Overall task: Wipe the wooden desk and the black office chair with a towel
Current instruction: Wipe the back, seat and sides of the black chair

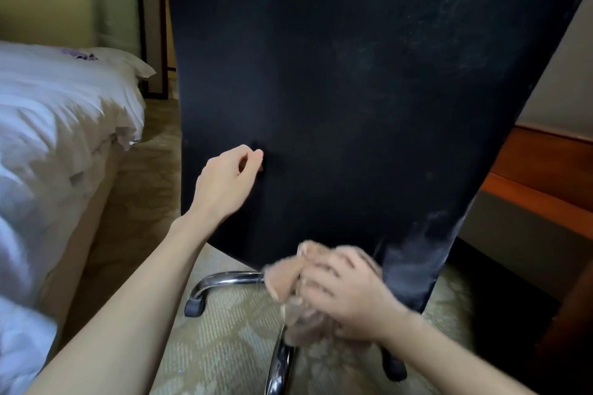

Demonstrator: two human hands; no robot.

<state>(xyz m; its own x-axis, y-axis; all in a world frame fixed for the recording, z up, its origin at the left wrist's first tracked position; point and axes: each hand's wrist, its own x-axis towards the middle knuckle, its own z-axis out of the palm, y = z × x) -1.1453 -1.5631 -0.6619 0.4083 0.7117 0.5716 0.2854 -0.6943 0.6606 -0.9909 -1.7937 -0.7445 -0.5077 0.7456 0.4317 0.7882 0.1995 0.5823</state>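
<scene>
Clearly the work was at the chair part, and I judged it not finished. In the head view the black office chair (353, 89) filled the middle of the frame, its back turned to the person. Grey dust showed on the upper right of this back and along its lower right edge, so much wiping was left there. The right hand (346, 295), blurred, gripped the crumpled beige towel (282, 279) with curled fingers at the lower edge of the chair back, above the chrome base (224, 279). The left hand (224, 176) touched the back at the middle left with curled fingers; if it pinched the cover or only steadied it, I could not tell. The wooden desk (539, 163) showed at the right edge, behind the chair; if it was wiped, I could not tell. A bed (48, 121) stood at the left. No container was in view.
</scene>
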